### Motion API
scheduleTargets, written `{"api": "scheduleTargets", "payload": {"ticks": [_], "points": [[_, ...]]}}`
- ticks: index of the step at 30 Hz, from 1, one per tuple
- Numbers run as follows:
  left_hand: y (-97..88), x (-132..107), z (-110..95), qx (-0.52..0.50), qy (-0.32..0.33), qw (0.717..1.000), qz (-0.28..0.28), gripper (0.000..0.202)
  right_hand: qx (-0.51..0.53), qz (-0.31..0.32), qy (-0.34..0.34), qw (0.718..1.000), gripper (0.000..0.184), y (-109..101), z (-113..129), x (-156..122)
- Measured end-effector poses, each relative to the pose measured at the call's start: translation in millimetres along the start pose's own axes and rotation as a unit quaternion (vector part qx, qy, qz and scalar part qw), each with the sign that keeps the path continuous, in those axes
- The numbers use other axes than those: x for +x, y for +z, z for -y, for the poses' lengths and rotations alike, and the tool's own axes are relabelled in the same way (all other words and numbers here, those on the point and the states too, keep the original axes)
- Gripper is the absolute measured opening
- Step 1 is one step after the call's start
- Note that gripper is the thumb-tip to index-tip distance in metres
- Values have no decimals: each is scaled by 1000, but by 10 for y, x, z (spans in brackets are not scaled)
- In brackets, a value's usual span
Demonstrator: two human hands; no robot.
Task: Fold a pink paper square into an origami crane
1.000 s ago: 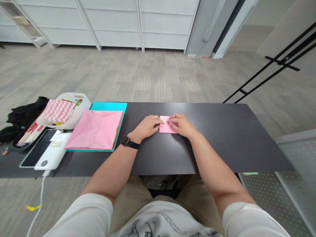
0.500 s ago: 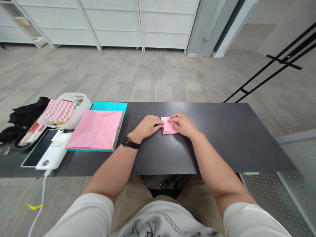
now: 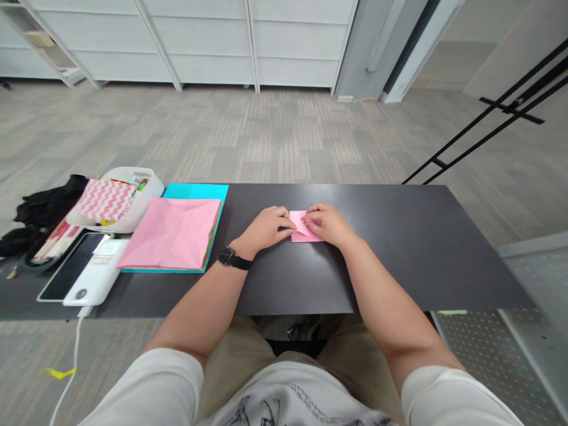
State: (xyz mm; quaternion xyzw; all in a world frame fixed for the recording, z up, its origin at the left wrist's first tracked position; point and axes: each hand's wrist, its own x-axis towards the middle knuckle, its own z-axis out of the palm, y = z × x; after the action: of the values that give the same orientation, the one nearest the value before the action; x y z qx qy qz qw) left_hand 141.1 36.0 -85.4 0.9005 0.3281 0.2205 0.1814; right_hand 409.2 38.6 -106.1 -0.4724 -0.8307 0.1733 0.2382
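A small folded pink paper [image 3: 302,231] lies on the dark table [image 3: 399,248], between my two hands. My left hand [image 3: 266,228], with a black watch on its wrist, has its fingers curled and pinches the paper's left edge. My right hand [image 3: 328,223] covers the paper's right part, fingertips pressed together on the upper layer. Most of the paper's right half is hidden under that hand.
A stack of coloured sheets [image 3: 173,234] topped by creased pink paper lies left of my hands. Further left stand a white tray [image 3: 133,201] with chevron paper, a phone [image 3: 66,273], a white power bank [image 3: 95,278] and a black cloth [image 3: 44,201].
The small pink paper has turned slightly and its left side looks narrower, with a flap folded over. Both hands stayed in place at its edges.
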Motion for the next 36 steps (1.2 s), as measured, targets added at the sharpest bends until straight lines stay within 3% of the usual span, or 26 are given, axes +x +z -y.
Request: {"api": "scheduleTargets", "payload": {"ticks": [7,13,22,27,36], "points": [[-119,-48,141,20,-13,1000,3,19,-29,25,-3,999,23,-35,123,-19],[-116,-54,156,5,-4,1000,26,22,-34,45,-2,998,25,-46,164,-15],[-140,-73,238,-1,-10,1000,19,18,-19,91,-27,995,43,-134,201,-64],[-171,-100,266,-12,-33,999,-5,19,-22,96,-36,994,43,-128,256,-70],[-224,-114,243,-10,-41,999,14,14,-26,103,-29,994,44,-130,256,-69]]}}
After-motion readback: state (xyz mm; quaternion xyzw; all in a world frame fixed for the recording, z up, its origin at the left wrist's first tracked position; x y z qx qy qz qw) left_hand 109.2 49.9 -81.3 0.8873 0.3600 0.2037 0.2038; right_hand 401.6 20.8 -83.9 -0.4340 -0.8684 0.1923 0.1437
